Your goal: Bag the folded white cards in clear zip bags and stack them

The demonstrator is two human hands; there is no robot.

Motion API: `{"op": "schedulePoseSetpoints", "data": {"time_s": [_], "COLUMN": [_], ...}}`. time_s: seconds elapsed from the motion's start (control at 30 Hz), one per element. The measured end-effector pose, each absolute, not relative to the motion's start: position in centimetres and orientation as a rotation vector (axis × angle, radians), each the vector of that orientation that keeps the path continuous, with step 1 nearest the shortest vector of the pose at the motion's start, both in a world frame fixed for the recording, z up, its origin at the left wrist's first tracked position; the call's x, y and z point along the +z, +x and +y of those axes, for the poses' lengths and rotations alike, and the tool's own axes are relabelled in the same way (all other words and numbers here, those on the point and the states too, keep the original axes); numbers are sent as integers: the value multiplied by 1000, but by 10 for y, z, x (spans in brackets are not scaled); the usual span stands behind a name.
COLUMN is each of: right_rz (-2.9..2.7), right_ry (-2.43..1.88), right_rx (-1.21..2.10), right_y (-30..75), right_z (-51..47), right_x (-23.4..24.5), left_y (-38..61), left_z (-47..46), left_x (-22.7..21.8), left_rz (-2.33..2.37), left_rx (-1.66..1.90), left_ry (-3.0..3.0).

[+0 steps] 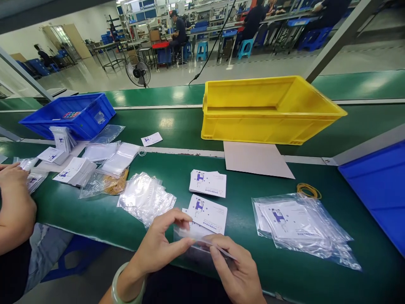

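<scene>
Over the remote feed I logged both hands at the near edge of the green table (247, 194). The left hand (161, 247) pinched one end of a small clear bag (198, 240) between thumb and fingers. The right hand (237, 270) gripped the bag's other end, thumb on top. The bag was held flat between them, just above the table edge and partly over the nearest card stack (209, 213). I could not tell whether the bag held anything. A pale green bangle (125, 285) sat on the left wrist.

Around it:
- A second card stack (208, 183) lay just beyond the first, apart from it.
- A heap of empty bags (145, 198) lay left of the hands, near the left one.
- A pile of filled bags (300, 228), cards showing inside, lay to the right.
- Loose rubber bands (308, 190) lay just behind that pile.
- A grey card sheet (256, 159) lay flat in front of the yellow crate (268, 114), which stood on the belt behind.
- A blue bin (69, 116) stood far left, with more cards and pouches spread before it.
- A co-worker's hand (14, 202) rested at the left edge, well apart from the bag.
</scene>
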State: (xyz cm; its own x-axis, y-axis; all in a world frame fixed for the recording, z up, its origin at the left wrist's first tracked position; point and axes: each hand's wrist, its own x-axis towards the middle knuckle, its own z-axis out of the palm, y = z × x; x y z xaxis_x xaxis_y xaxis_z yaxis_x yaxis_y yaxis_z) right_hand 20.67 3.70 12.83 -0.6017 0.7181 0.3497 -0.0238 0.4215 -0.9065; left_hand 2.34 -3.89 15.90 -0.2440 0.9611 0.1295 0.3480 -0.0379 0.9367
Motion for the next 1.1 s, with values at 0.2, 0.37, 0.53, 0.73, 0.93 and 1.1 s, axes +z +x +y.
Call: {"op": "schedulePoseSetpoints", "data": {"time_s": [0.2, 0.37, 0.53, 0.73, 0.93, 1.1], "right_rz": [-1904, -1940, -2060, -2070, -1336, -688], "right_ry": [-478, -473, -490, -533, -1030, -1220], "right_rx": [1309, 1386, 1413, 1448, 1400, 1016], "right_y": [205, 208, 208, 215, 261, 306], "right_z": [41, 44, 44, 45, 81, 126], "right_x": [132, 135, 134, 135, 124, 105], "left_y": [24, 26, 31, 41, 34, 34], "left_z": [-36, -37, -35, -28, 1, 37], "left_x": [166, 167, 167, 164, 133, 89], "left_rz": [1498, 1488, 1469, 1444, 1486, 1531], "left_rx": [1201, 1197, 1103, 1073, 928, 488], "left_ry": [1462, 1517, 1509, 1555, 1698, 2039]}}
